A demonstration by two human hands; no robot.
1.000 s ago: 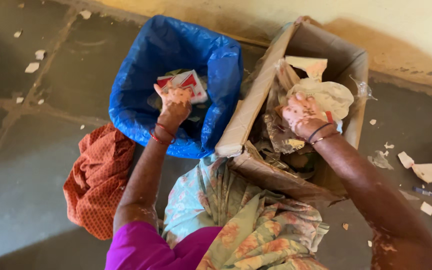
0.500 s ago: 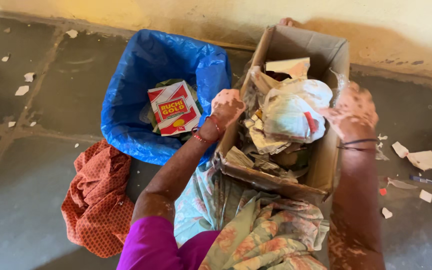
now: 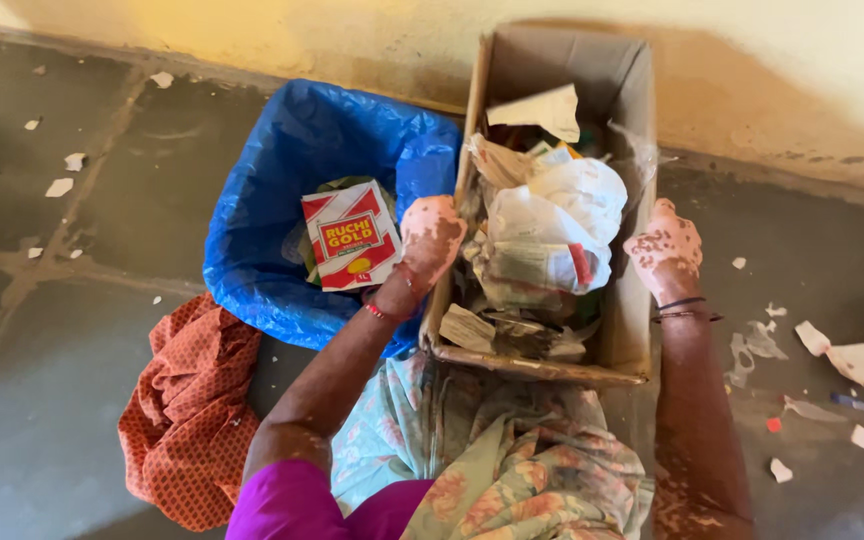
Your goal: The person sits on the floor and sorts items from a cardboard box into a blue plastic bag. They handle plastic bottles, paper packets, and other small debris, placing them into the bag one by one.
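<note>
A cardboard box was seen from above, standing on a dark stone floor against a pale yellow wall. It was gripped on both long sides. The left hand was laid on the box's left wall, fingers pressed together and curled over the rim. The right hand was set on the right wall, fingers bent over the edge; whether they were spread could not be told. Thin bangles were worn on both wrists.

The box was filled with crumpled waste: a white plastic bag with a red mark lay on top, with a torn piece of card behind it and scraps of paper in front.

Just beside the box, touching its left wall, a bin lined with a blue plastic bag was placed. Inside it a red and white carton lay flat on other rubbish.

An orange patterned cloth was heaped on the floor near the bin. A floral garment and a magenta sleeve were visible at the bottom. Torn paper bits were scattered over the floor to the right.
</note>
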